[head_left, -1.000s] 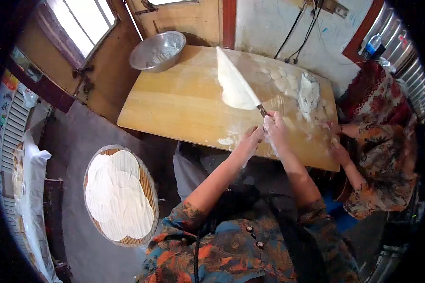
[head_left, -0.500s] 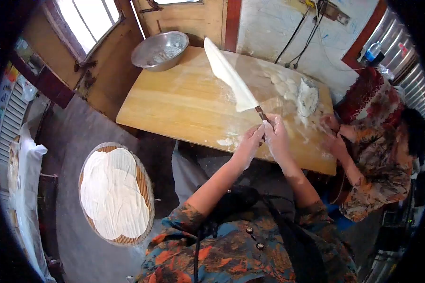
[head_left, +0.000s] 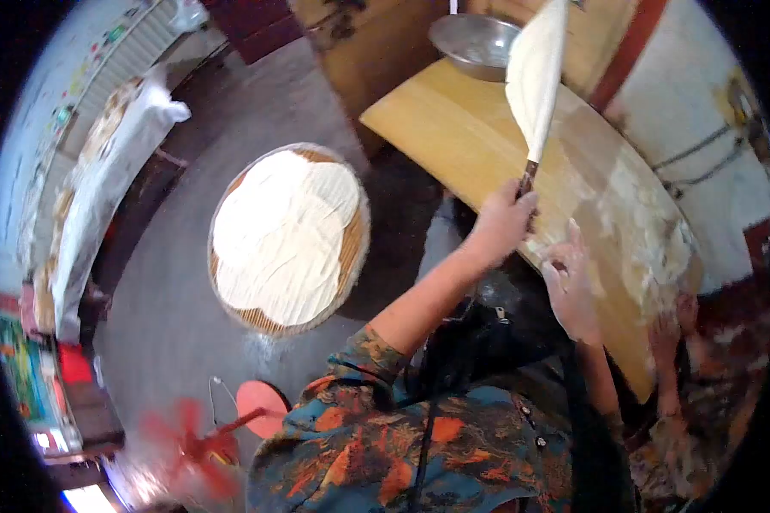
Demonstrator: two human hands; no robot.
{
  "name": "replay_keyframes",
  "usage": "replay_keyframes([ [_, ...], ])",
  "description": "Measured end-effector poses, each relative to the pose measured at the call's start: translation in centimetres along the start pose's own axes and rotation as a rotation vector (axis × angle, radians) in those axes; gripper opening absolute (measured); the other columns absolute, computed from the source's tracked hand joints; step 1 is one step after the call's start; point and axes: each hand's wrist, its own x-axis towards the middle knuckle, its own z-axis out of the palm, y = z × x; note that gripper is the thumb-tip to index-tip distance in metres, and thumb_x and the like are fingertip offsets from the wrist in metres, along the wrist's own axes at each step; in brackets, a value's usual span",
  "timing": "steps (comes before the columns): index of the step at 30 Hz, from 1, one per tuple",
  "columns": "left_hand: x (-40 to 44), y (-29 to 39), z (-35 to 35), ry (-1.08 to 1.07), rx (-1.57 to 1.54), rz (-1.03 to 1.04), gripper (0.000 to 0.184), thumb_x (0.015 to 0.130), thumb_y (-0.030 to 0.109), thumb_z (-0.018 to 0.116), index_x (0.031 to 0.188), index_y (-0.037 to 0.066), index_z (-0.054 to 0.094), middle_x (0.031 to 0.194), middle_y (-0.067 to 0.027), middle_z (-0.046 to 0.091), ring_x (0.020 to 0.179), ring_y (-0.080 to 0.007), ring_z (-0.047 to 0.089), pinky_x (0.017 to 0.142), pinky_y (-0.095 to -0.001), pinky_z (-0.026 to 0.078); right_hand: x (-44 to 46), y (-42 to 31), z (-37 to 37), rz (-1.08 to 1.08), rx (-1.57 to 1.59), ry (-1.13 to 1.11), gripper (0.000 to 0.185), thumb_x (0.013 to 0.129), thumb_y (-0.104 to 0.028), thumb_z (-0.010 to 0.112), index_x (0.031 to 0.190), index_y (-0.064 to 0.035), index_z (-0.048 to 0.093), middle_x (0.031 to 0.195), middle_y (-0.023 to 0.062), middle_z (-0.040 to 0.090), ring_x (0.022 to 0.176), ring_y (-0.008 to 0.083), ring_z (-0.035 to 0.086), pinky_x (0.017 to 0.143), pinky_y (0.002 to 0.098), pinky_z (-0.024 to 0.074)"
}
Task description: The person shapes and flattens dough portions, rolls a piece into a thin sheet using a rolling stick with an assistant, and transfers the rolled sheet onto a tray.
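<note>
My left hand (head_left: 506, 221) is closed round the dark handle end of a thin rolling pin (head_left: 529, 175). A pale sheet of dough (head_left: 535, 77) hangs folded over the pin, which points up and away above the table. Flour dusts my right hand (head_left: 570, 286), which is off the pin near the table's front edge. Its index finger is stretched out, the other fingers are partly bent, and nothing shows in it. On the left, several thin dough sheets (head_left: 287, 231) lie overlapping on a round slatted mat (head_left: 351, 248).
A floured wooden table (head_left: 436, 115) carries a metal bowl (head_left: 475, 43) at its far end. A co-worker's hands (head_left: 672, 329) are at the right end. Low on the left stand a red fan-like object (head_left: 192, 445) and a white-covered bench (head_left: 115, 197).
The view has swung left toward the mat. My right hand has let go of the rolling pin and moved apart from it. My left hand still grips the pin, with the dough on it.
</note>
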Motion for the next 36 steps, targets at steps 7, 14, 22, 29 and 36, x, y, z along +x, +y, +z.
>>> replay_keyframes([
  [7,-4.8,-1.0,-15.3,0.238,0.25,0.028,0.018,0.092,0.02,0.056,0.087,0.002,0.051,0.067,-0.0016,0.044,0.062,-0.0117,0.044,0.056,-0.031,0.039,0.7,1.4,1.0,-0.041,-0.071,-0.077,0.056,0.095,-0.005,0.05,0.145,0.0017,0.026,0.108,0.0087,0.057,0.1,0.0157,0.054,0.095,0.03,0.042],
  [14,-11.6,-12.3,-22.5,0.494,0.561,-0.093,0.023,0.092,0.022,0.054,0.095,-0.001,0.051,0.073,-0.0198,0.051,0.071,-0.0354,0.05,0.07,-0.04,0.042,1.3,5.1,2.3,-0.105,-0.212,-0.064,0.048,0.093,-0.007,0.053,0.139,-0.0026,0.042,0.102,0.0125,0.061,0.091,0.0197,0.058,0.084,0.0301,0.0469],
  [22,-15.9,-19.6,-21.5,0.659,0.482,-0.13,0.021,0.092,0.02,0.053,0.098,0.001,0.052,0.076,-0.0172,0.051,0.072,-0.0278,0.053,0.07,-0.0384,0.043,1.7,6.4,2.9,-0.142,-0.27,-0.115,0.051,0.092,-0.006,0.053,0.141,-0.0027,0.039,0.095,0.0084,0.061,0.089,0.0177,0.059,0.083,0.0285,0.0468],
  [29,-17.8,-22.8,-22.9,0.718,-0.118,-0.215,0.013,0.094,0.015,0.053,0.101,0.005,0.054,0.072,0.0021,0.046,0.061,-0.0067,0.044,0.055,-0.0228,0.037,-1.8,10.7,0.5,-0.374,-0.087,-0.228,0.048,0.091,-0.008,0.053,0.137,-0.0007,0.043,0.092,0.0079,0.061,0.086,0.0192,0.059,0.082,0.0294,0.0472],
  [36,-20.9,-28.5,-27.3,0.859,-0.131,-0.33,0.009,0.095,0.016,0.053,0.089,0.009,0.054,0.066,0.0045,0.045,0.057,-0.0044,0.043,0.049,-0.0206,0.034,-0.5,12.0,1.5,-0.344,-0.306,-0.112,0.044,0.091,-0.009,0.054,0.133,0.0019,0.046,0.093,0.0102,0.062,0.085,0.0209,0.059,0.083,0.0306,0.0471],
])
